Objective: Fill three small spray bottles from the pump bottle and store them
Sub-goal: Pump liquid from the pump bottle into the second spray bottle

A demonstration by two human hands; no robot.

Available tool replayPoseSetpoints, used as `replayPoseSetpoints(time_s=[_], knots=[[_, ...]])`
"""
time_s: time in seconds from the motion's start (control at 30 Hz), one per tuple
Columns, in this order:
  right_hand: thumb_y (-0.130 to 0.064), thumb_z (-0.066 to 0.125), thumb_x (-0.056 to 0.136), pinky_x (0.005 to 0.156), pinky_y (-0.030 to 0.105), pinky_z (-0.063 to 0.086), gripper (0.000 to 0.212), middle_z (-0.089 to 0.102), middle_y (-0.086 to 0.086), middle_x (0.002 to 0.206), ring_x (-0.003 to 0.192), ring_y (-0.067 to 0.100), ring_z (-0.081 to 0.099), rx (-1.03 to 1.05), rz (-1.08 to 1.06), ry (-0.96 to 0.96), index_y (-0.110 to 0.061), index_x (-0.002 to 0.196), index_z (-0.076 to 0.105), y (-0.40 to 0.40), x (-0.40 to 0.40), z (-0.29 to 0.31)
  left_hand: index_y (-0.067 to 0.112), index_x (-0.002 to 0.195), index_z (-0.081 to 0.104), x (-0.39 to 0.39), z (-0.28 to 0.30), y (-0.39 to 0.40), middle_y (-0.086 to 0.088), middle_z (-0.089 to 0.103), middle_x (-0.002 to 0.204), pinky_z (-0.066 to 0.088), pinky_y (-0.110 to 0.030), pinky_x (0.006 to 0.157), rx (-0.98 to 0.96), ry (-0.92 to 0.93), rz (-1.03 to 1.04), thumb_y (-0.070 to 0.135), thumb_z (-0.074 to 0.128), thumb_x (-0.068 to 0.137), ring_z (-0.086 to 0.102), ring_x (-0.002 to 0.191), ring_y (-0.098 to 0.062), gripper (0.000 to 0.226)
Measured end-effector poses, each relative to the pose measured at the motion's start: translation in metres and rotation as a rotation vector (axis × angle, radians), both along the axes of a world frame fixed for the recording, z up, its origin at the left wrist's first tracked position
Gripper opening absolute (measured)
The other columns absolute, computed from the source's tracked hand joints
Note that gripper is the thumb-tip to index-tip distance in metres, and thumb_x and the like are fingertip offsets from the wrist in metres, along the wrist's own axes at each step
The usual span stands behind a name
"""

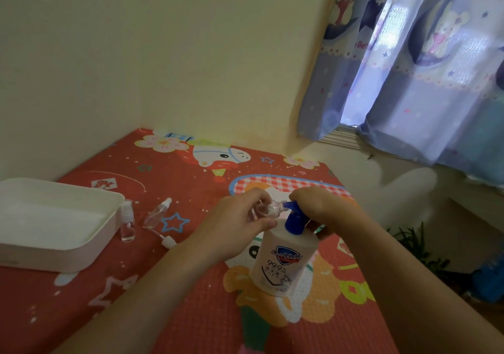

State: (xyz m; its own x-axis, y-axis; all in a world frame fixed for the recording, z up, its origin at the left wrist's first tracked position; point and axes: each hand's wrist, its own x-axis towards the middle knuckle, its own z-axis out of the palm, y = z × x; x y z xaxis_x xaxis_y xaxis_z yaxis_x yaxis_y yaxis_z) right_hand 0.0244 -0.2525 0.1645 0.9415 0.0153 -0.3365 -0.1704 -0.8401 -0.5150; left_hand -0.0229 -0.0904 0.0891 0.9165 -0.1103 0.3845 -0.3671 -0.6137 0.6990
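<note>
You are in the filling step: your left hand (240,217) pinches a small clear spray bottle (268,208), uncapped and tipped on its side, with its open neck brought up against the blue pump spout (289,205). Your right hand (319,203) rests curled over the blue pump head (294,221) of the white pump bottle (283,261), which stands upright on the red patterned mat (191,285), near the centre of view. The two hands sit close together, nearly touching across the spout.

The next move, as I judge it, calls for a slow, short press on the pump while you keep the small neck square on the spout; the opening looks narrow, so a hard stroke could spill soap over your fingers. Whether any liquid is in the held bottle yet, I cannot tell.

At nine o'clock from the pump bottle a second spray bottle (127,221) stands upright with its cap on, looking empty and clear. Just to its right a third bottle (158,213) lies tilted on the mat, and a loose white spray cap with its tube (167,241) lies near it at about six o'clock. Further left, the white tray (90,255) sits with the upright bottle just beside its right edge; that is likely where the bottles go
</note>
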Motion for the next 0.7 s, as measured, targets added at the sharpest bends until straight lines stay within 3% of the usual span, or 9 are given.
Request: replayPoseSetpoints(time_s=[0.1,0.2,0.33,0.47,0.57,0.7], knots=[[-0.050,0.033,0.098,0.074,0.040,0.055,0.051,0.067,0.016,0.097,0.089,0.032,0.068,0.066,-0.048,0.058,-0.006,0.101,0.059,-0.005,0.002,0.008,0.032,0.115,0.057,0.001,0.004,0.001,0.012,0.066,0.107,0.054,-0.042,0.084,-0.010,-0.025,-0.005,0.040,0.068,0.088,0.063,0.095,-0.012,0.030],[-0.059,0.029,0.095,0.071,0.039,0.055,0.064,0.068,0.016,0.098,0.087,0.032,0.069,0.066,-0.033,0.094,-0.005,0.101,0.062,-0.006,0.003,0.010,0.033,0.113,0.056,0.001,0.005,0.001,0.012,0.066,0.105,0.054,-0.044,0.083,-0.005,-0.038,-0.011,0.042,0.068,0.088,0.063,0.093,-0.012,0.029],[-0.040,0.033,0.099,0.073,0.040,0.055,0.043,0.066,0.019,0.098,0.088,0.035,0.068,-0.002,-0.016,-0.003,-0.005,0.095,0.057,0.000,0.005,0.005,0.033,0.112,0.056,0.003,0.004,0.001,0.012,0.066,0.106,0.053,-0.043,0.083,-0.011,-0.051,0.002,0.042,0.069,0.088,0.063,0.093,-0.012,0.029],[-0.015,0.037,0.099,0.063,0.038,0.057,0.022,0.062,0.023,0.104,0.084,0.035,0.066,-0.085,0.045,-0.045,-0.003,0.105,0.054,0.006,0.004,-0.001,0.034,0.108,0.055,0.004,-0.002,0.000,0.012,0.065,0.103,0.053,-0.043,0.082,-0.010,-0.035,0.003,0.040,0.070,0.087,0.062,0.092,-0.011,0.026],[-0.008,0.040,0.099,0.070,0.041,0.059,0.021,0.061,0.023,0.105,0.089,0.037,0.066,-0.176,0.125,-0.065,0.001,0.110,0.055,0.005,0.003,-0.002,0.036,0.105,0.054,0.005,-0.006,0.000,0.012,0.066,0.099,0.053,-0.044,0.081,-0.019,-0.028,0.006,0.041,0.069,0.087,0.062,0.089,-0.011,0.024],[-0.006,0.049,0.094,0.059,0.027,0.049,0.005,0.058,0.016,0.093,0.078,0.028,0.057,-0.319,0.191,-0.129,-0.006,0.097,0.053,0.007,0.005,-0.006,0.037,0.107,0.055,0.006,-0.012,0.000,0.013,0.067,0.101,0.054,-0.044,0.081,-0.028,-0.013,0.009,0.042,0.069,0.086,0.063,0.091,-0.009,0.026]])
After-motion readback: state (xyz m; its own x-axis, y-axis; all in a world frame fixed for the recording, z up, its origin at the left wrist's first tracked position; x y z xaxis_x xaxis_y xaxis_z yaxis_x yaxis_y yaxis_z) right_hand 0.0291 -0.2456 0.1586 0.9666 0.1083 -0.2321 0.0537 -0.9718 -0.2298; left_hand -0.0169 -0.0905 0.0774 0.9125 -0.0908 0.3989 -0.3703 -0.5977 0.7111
